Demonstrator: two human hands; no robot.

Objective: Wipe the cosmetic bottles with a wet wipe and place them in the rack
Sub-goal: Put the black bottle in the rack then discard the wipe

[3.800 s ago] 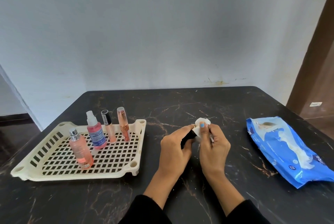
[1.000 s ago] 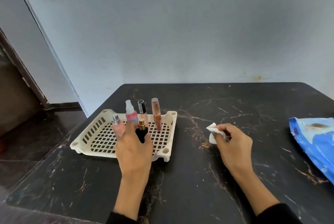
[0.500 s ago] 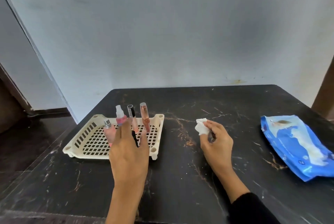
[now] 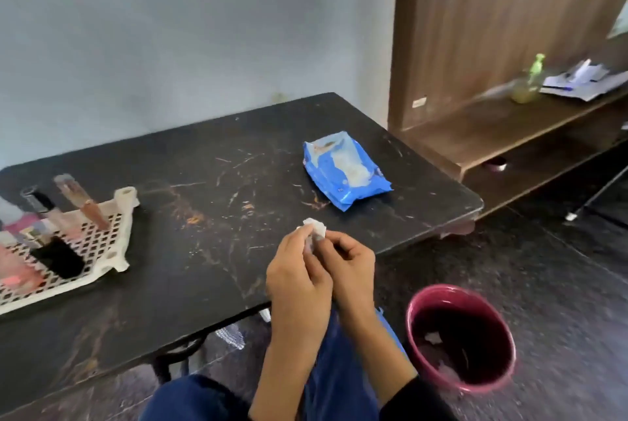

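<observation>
Fingers of the left hand [image 4: 299, 279] and the right hand [image 4: 350, 271] met at the near edge of the desk [image 4: 210, 189], both sets pinching 1 crumpled white wet wipe [image 4: 314, 228] that poked up between the fingertips. Far right of the hands lay the blue wipe pack [image 4: 345, 171]. At the left edge stood the cream rack [image 4: 122, 217], holding the cosmetic bottles (blurred, count unclear), among them a black bottle [image 4: 57, 257] and a rose tube [image 4: 83, 201]. Near right, on the floor, sat a maroon bin [image 4: 462, 335].
</observation>
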